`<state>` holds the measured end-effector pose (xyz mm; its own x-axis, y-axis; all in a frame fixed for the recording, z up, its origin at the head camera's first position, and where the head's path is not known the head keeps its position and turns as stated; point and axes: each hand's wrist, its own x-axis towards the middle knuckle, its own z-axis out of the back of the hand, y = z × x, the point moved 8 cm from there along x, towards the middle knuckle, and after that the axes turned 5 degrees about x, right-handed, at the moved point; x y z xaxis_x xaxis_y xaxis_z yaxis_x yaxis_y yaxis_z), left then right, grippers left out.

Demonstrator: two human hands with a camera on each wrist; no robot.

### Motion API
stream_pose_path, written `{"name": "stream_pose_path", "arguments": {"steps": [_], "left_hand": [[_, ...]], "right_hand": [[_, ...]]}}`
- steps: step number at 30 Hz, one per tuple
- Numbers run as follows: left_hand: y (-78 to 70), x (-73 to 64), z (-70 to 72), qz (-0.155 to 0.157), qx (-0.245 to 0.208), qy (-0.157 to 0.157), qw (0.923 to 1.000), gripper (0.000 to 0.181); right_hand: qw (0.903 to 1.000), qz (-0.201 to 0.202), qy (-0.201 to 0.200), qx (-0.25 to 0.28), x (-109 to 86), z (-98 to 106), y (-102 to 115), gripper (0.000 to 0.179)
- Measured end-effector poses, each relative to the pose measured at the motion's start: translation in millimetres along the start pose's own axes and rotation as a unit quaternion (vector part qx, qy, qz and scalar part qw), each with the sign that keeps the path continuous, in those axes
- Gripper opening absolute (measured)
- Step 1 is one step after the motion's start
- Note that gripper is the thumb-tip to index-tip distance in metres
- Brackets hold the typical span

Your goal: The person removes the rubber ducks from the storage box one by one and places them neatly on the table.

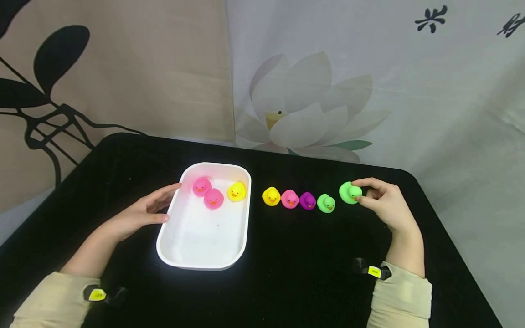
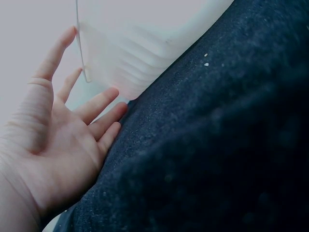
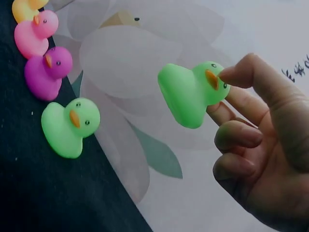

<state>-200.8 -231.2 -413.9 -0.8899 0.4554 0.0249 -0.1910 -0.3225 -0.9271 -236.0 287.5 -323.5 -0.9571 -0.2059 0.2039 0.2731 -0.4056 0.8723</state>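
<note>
My right hand (image 1: 385, 202) pinches a green rubber duck (image 1: 350, 192) by its head, thumb on one side and fingers on the other. In the right wrist view this duck (image 3: 188, 94) hangs above the table. To its left stands a row of ducks: yellow (image 1: 271, 196), pink (image 1: 290, 199), purple (image 1: 307, 201) and another green one (image 1: 326, 203). My left hand (image 1: 143, 212) touches the left side of a white tray (image 1: 205, 246), its fingers spread and fairly straight. Two pink ducks (image 1: 213, 199) and a yellow duck (image 1: 236, 192) sit in the tray's far half.
A black cloth (image 1: 287, 273) covers the table. Behind its far edge hangs a pale curtain (image 1: 164, 68) printed with leaves and a large flower. Each wrist wears a dark strap with a yellow label (image 1: 375, 271).
</note>
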Motion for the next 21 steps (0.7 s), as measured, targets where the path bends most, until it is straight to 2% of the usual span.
{"name": "stream_pose_path", "arguments": {"steps": [21], "left_hand": [[1.5,0.2,0.3,0.0,0.0,-0.001,1.0,0.073]], "right_hand": [[0.998,-0.057,0.019,0.021,-5.2,-1.7,-45.5,0.029]]}}
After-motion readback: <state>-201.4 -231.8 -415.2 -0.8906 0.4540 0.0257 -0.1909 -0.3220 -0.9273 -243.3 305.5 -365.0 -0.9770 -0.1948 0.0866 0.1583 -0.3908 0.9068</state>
